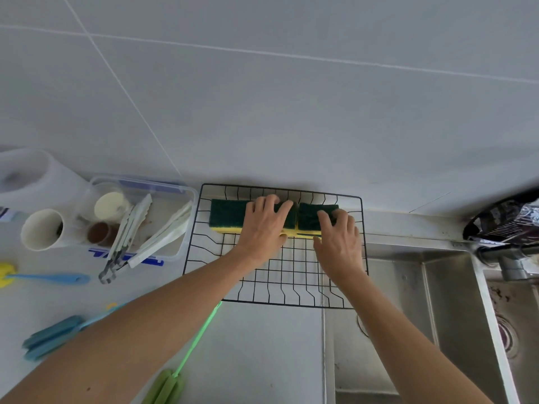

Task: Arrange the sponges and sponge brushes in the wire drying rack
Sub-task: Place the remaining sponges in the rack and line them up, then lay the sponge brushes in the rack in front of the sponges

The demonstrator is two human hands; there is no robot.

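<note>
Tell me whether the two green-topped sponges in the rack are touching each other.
Touching. In the head view the left sponge and the right sponge butt end to end, no gap between them, at the wire rack's far edge.

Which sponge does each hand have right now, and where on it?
Left hand presses the left sponge at its right end; right hand grips the right sponge at its right end, both in the rack.

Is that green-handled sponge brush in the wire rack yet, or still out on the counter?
Still out. The green sponge brush lies on the counter in front of the wire rack, only its handle tip reaching the rack's front edge.
</note>
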